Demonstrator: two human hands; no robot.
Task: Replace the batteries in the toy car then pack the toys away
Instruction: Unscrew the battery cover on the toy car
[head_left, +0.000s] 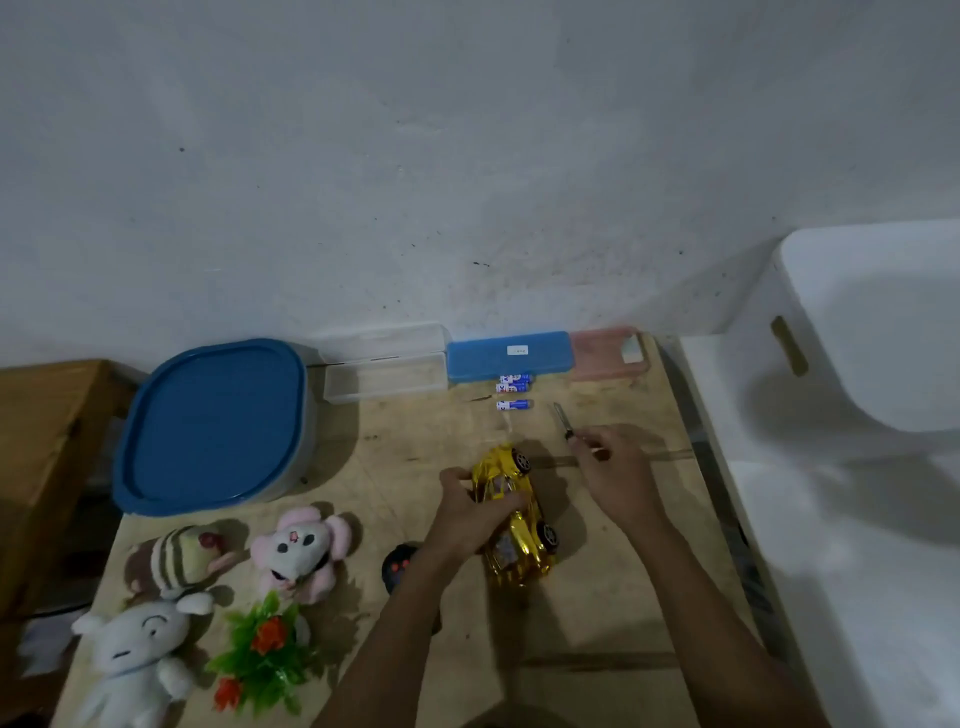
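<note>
At mid tabletop (571, 623), the L hand (467, 512) has its fingers grasping the shiny gold plastic toy car (519, 535), which is tipped on its side. R hand (618, 467) fingers pinch a small slim dark screwdriver (563, 421) just beside it. Three blue-and-white cylindrical batteries (514, 404) lie nr the wall. Tip: roll car fully underside-up, pin it firm, seat tip square in screw before turning.

Two bare forearms, bare left hand (466, 512), bare right hand (619, 474)

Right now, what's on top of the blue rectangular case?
Only a small white label on the closed lid of the blue rectangular plastic case. The opaque lid hides the inside.
</note>
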